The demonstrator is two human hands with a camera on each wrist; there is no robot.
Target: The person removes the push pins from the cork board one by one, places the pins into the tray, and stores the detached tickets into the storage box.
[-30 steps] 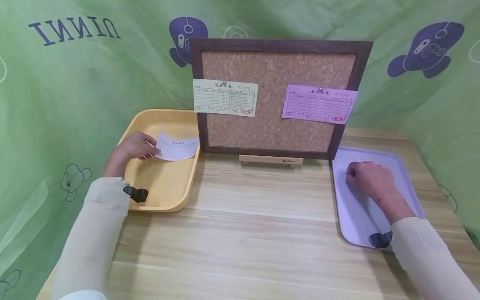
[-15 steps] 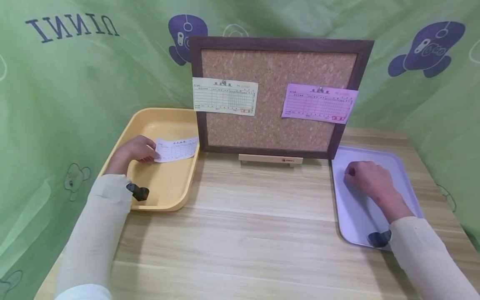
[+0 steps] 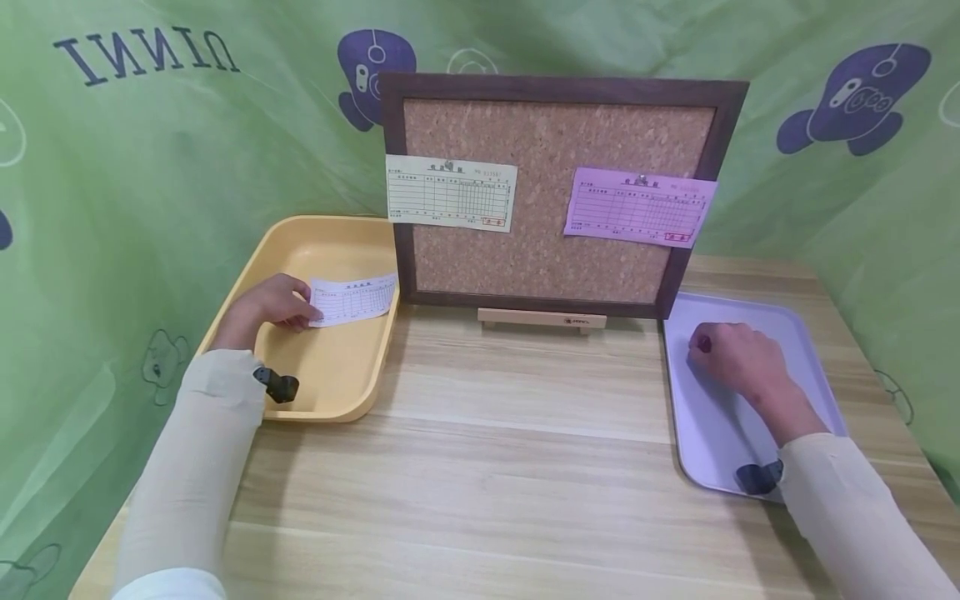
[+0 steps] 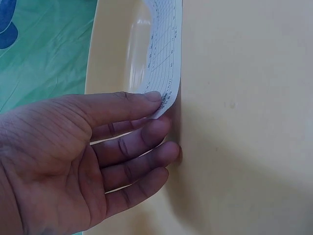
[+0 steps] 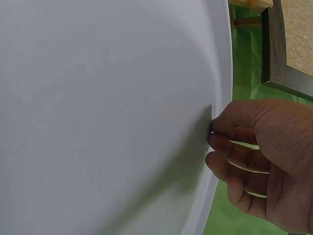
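Head view: a framed corkboard stands on the wooden table. Two slips are fastened to it, each by a small pin at its upper edge: a pale green slip, overlapping the left side of the frame, and a pink slip, overlapping the right side. Both hang close to level. A white slip is off the board, inside the yellow tray, its far end by the tray's edge next to the frame. The left hand holds its near end. The right hand is over the purple tray, fingers curled.

Progress, as judged: two slips are up and appear finished; the white slip is picked up at one end but not mounted.

Left wrist view: the thumb lies on the printed face of the white slip, pinching its corner; the other fingers are loosely bent. The paper curves upward; contact with the tray floor cannot be confirmed.

Right wrist view: thumb and forefinger are narrowed together near the tray rim. A dark speck shows at the tips; whether anything is held cannot be determined.
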